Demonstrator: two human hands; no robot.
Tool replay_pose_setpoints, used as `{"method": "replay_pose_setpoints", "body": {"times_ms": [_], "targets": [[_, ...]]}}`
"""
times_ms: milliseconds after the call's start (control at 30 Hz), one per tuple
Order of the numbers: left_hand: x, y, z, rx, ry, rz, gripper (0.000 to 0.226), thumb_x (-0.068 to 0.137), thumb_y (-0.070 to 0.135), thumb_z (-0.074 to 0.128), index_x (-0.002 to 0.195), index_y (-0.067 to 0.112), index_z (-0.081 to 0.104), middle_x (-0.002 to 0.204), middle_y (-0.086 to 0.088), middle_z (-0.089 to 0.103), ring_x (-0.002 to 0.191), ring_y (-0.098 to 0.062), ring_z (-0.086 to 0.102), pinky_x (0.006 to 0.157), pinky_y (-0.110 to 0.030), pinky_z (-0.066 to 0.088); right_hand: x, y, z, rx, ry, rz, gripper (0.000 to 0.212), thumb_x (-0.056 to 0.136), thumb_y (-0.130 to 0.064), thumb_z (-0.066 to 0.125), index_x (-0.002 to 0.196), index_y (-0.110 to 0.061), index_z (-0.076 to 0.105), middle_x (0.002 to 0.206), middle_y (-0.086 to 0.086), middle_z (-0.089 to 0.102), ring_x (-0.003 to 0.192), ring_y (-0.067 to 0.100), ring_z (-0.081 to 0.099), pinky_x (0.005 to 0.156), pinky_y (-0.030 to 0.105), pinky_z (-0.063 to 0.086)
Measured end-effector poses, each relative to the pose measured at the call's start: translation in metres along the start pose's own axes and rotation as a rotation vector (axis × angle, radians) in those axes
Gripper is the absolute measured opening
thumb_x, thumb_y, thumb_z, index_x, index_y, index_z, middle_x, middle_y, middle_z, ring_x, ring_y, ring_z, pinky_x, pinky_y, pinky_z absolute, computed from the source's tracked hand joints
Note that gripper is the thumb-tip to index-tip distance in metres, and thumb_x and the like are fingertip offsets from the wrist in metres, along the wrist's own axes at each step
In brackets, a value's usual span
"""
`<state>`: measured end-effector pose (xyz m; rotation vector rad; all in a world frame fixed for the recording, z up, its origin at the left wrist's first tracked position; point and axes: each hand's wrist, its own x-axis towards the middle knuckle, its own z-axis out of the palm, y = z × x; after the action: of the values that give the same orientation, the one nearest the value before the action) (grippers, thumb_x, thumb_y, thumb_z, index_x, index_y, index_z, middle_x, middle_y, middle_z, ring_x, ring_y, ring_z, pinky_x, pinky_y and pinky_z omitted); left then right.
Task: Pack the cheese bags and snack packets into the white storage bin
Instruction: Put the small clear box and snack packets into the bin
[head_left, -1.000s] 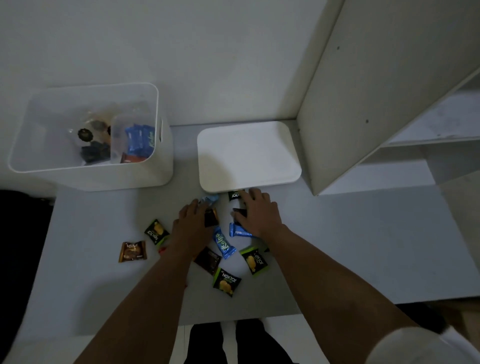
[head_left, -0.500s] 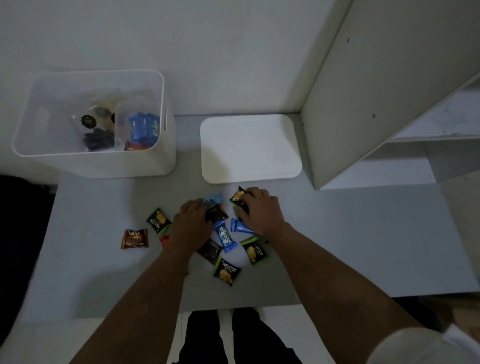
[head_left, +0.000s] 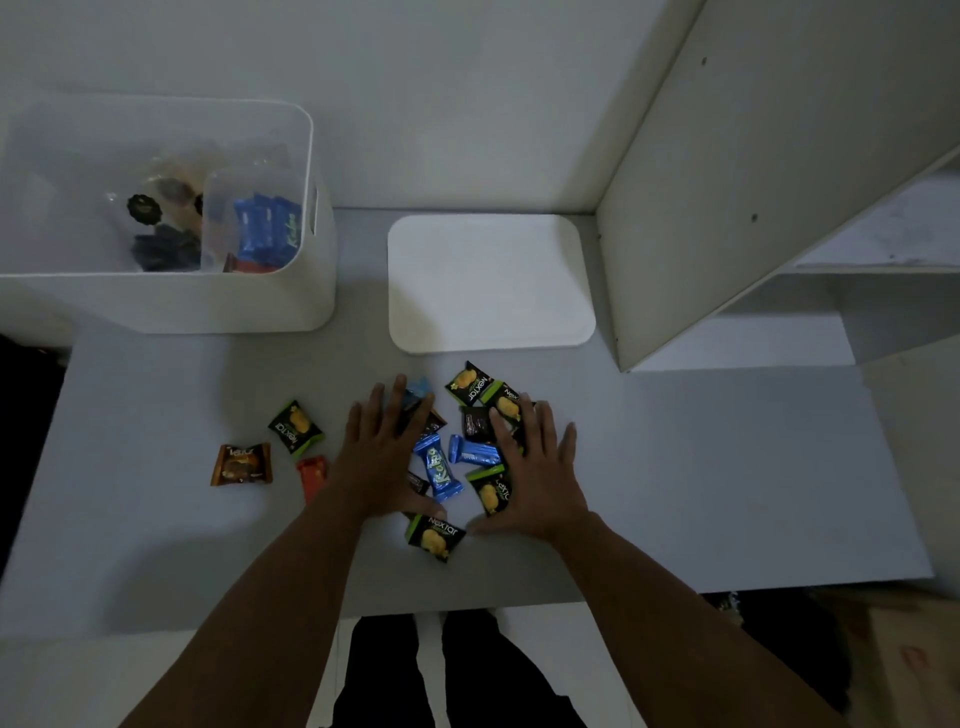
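My flat, spread left hand (head_left: 387, 457) and right hand (head_left: 537, 467) flank the small foil-wrapped snack packets (head_left: 441, 470) lying between them.

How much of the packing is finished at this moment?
Done: blue packets already lie in the white storage bin. In hand: the left hand and right hand lie flat over the snack packets. Left: the brown packet and green-black packet.
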<state>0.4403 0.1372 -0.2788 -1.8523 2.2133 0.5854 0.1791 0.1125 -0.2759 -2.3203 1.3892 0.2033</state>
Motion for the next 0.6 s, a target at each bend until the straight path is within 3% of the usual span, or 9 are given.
{"method": "replay_pose_setpoints", "body": {"times_ms": [100,200,300,400,600], "targets": [[0.006,0.002,0.007,0.016,0.064,0.022,0.140,0.053,0.107,0.033,0.161,0.027,-0.004,0.166,-0.015,-0.021,0.152,-0.046,-0.012,0.120,-0.066,0.001,0.016,-0.003,0.004,-0.011,0.076,-0.035,0.137,0.055,-0.100,0.050,0.159,-0.035,-0.010,0.166,0.011,-0.023,0.151,0.041,-0.022,0.114,0.075,-0.001],[0.008,0.000,0.016,0.025,0.211,0.073,0.110,0.074,0.095,0.034,0.158,0.025,0.028,0.167,-0.017,0.015,0.151,-0.045,0.018,0.118,-0.066,0.017,0.034,-0.001,0.008,-0.070,0.171,-0.081,0.116,0.066,-0.097,0.044,0.160,-0.037,0.012,0.169,0.010,-0.006,0.154,0.040,-0.009,0.115,0.074,0.005],[0.011,-0.001,0.022,0.028,0.342,0.089,0.079,0.088,0.074,0.045,0.149,0.023,0.046,0.157,-0.017,0.037,0.142,-0.042,0.035,0.113,-0.059,0.031,0.047,0.003,0.010,-0.093,0.289,-0.141,0.087,0.080,-0.085,0.047,0.151,-0.036,0.041,0.166,0.012,0.023,0.152,0.039,0.020,0.111,0.067,0.021],[0.014,0.000,0.023,0.058,0.405,0.061,0.056,0.089,0.054,0.054,0.135,0.022,0.058,0.146,-0.017,0.048,0.126,-0.040,0.047,0.096,-0.051,0.042,0.056,0.004,0.006,-0.116,0.427,-0.185,0.054,0.086,-0.064,0.058,0.130,-0.032,0.063,0.148,0.011,0.051,0.128,0.037,0.050,0.089,0.047,0.041],[0.018,0.011,0.016,-0.032,0.378,0.035,0.045,0.070,0.032,0.074,0.110,0.019,0.061,0.126,-0.014,0.056,0.097,-0.033,0.055,0.059,-0.035,0.050,0.061,-0.011,0.006,0.035,0.372,-0.175,0.043,0.075,-0.047,0.074,0.110,-0.025,0.064,0.126,0.005,0.054,0.106,0.026,0.051,0.047,0.031,0.051]]}}
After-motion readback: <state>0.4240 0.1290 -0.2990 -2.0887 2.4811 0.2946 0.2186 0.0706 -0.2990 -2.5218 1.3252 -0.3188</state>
